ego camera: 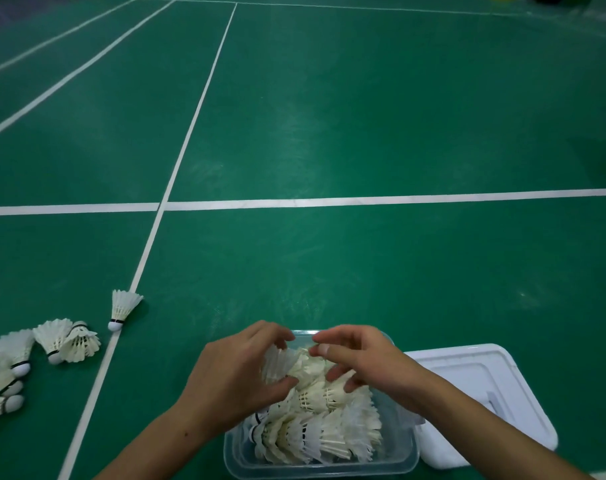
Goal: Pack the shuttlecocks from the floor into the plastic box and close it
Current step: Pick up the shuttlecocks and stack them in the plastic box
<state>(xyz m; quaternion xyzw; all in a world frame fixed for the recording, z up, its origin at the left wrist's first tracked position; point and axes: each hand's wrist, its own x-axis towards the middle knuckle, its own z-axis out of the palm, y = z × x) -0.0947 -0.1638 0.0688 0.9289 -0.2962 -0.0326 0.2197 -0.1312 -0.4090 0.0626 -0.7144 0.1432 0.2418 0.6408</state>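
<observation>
Your left hand (241, 370) and right hand (358, 360) meet over the far half of the clear plastic box (320, 464), fingers curled and half spread, both pressing on the white shuttlecocks in the box (315, 424). Your left thumb and fingers cup one feather skirt at the far left of the pile; whether your right fingertips actually pinch a shuttlecock or only rest on the feathers is hard to tell, since they overlap the pile. You have the box on the green court floor (364, 133) at the near edge of the scene, a little right of centre, its top open. Inside, the shuttlecocks lie on their sides in rough nested rows, long axes running left to right, with several dark-banded corks showing toward the left wall and the feather skirts fanning toward the right. Just right of the box lies its white lid (485, 386), flat on the floor and touching or nearly touching the box's right wall. Well to the left, loose shuttlecocks on the floor (66, 341) sit in a cluster at the near left edge, mostly lying down with corks pointing near and right. One single shuttlecock (123, 308) lies apart beside a white court line (177, 161), cork toward you, feathers pointing far.
</observation>
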